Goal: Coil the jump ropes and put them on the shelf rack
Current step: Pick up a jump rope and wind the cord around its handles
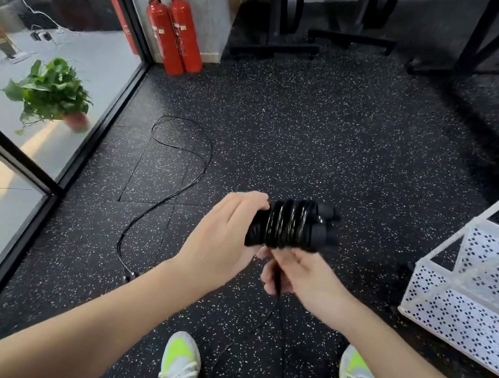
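Head view, frame centre: left hand (226, 235) grips the handles (298, 225) wound with black rope, right hand (299, 276) just below pinches the loose rope (277, 282) trailing down between the shoes (180, 373), second rope (173, 175) on the floor at left, white rack (469, 314) at right.

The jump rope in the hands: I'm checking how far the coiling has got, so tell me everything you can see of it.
The jump rope in the hands is black, with two thick handles held side by side, ends pointing right. Its thin glossy cord is wound round them in several tight turns. The left hand grips the handles' left end; the right hand pinches the loose cord below. From there the unwound remainder hangs toward the floor between the shoes.
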The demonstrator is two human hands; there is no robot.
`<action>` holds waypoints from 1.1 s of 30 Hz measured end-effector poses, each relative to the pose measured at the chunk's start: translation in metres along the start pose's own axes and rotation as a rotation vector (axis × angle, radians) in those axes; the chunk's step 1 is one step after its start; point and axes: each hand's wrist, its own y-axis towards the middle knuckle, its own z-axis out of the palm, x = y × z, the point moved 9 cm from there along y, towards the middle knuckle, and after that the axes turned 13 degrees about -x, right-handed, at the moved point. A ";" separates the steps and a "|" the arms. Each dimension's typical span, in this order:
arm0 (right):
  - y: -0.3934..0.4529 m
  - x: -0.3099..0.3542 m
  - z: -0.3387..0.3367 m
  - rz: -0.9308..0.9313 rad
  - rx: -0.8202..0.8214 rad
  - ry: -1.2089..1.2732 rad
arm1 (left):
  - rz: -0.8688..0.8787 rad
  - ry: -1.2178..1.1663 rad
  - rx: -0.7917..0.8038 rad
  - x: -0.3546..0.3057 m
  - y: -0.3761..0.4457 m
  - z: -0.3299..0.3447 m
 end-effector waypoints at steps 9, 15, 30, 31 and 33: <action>-0.024 0.018 0.035 -0.182 0.023 -0.697 | 0.042 0.260 0.231 0.014 -0.004 0.033; -0.037 0.067 0.008 -0.372 -0.149 -0.950 | 0.042 0.353 0.289 0.022 -0.011 0.039; -0.033 0.089 -0.027 -0.484 -0.129 -1.025 | -0.053 0.144 0.384 0.023 -0.027 0.040; -0.030 0.090 -0.028 -0.484 -0.120 -0.988 | -0.030 0.149 0.400 0.021 -0.029 0.041; -0.026 0.091 -0.028 -0.490 -0.093 -0.922 | -0.027 0.162 0.418 0.019 -0.032 0.044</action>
